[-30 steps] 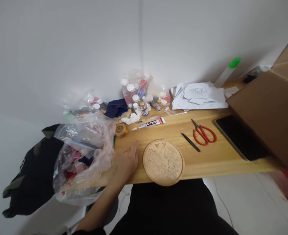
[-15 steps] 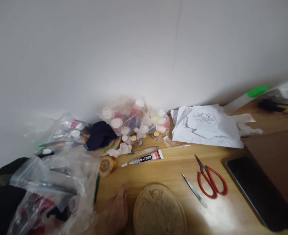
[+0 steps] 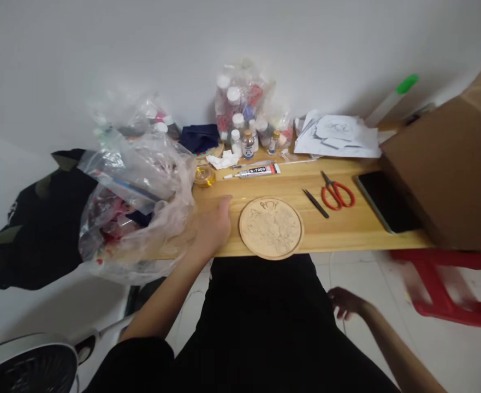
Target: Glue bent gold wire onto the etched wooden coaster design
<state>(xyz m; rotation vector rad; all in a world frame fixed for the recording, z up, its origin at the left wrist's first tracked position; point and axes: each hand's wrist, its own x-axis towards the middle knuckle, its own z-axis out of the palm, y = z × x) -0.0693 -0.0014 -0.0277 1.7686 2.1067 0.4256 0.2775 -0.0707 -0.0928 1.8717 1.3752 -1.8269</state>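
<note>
My left hand (image 3: pixel 214 228) rests on the wooden table, its fingers stretched forward and nothing visible in it. Just right of it lies a round wooden disc (image 3: pixel 271 228) with a raised rim and a carved or drawn pattern, slightly past the table's front edge. Below the table, beside my right thigh, my right hand (image 3: pixel 346 303) hangs loosely with its fingers apart and slightly bent. Black tweezers (image 3: pixel 316 203) and red-handled scissors (image 3: pixel 337 192) lie right of the disc. Behind it is a tube of B-7000 glue (image 3: pixel 257 171).
A plastic bag (image 3: pixel 170 207) of materials sits at the left, near a spool (image 3: pixel 205 176). Small bottles (image 3: pixel 248 144) and paper drawings (image 3: pixel 336 136) line the wall. A phone (image 3: pixel 387 202) and cardboard box (image 3: pixel 440 169) are at right, above a red stool (image 3: pixel 440 284). A fan (image 3: pixel 27 365) stands lower left.
The view has tilted down and widened, bringing my lap, right hand and the stool into sight. My left hand still lies left of the disc.
</note>
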